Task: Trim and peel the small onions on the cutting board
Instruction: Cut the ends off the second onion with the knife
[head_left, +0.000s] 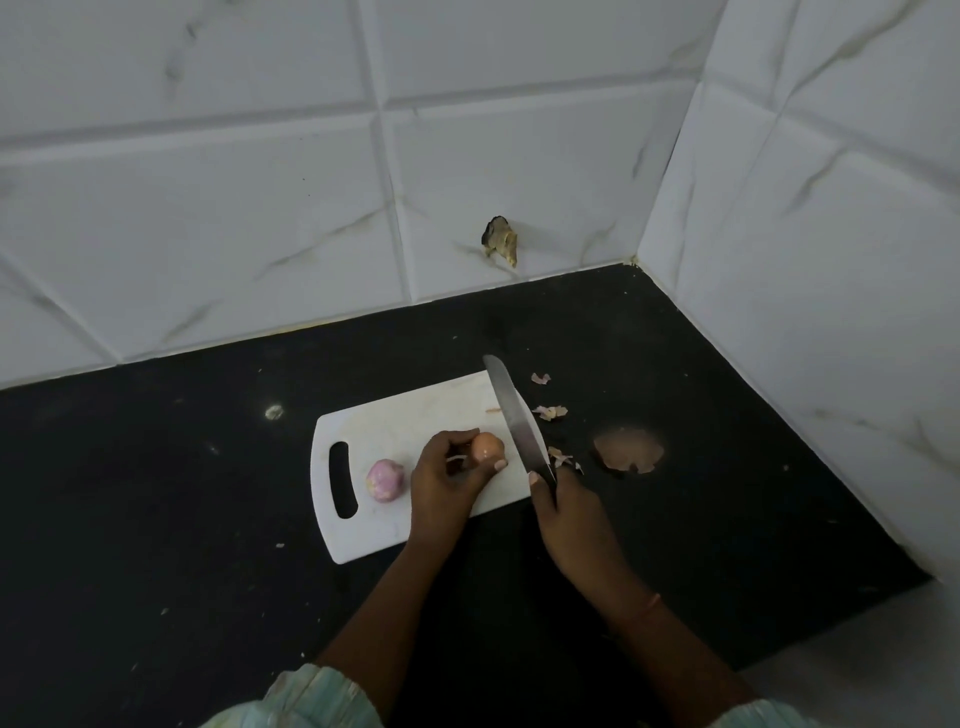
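Observation:
A white cutting board (395, 415) with a handle slot lies on the black counter. My left hand (447, 483) pinches a small brown-skinned onion (488, 446) between fingers and thumb over the board's right half. A peeled purple onion (385, 480) rests on the board to the left of that hand, near the slot. My right hand (566, 519) grips the handle of a knife (514, 415), whose long blade points away from me just to the right of the held onion, not touching it.
Onion skin scraps (550, 412) and a larger piece of brown skin (628, 449) lie on the counter (156, 493) right of the board. White tiled walls close the back and the right side. A damaged spot (501, 241) marks the back wall.

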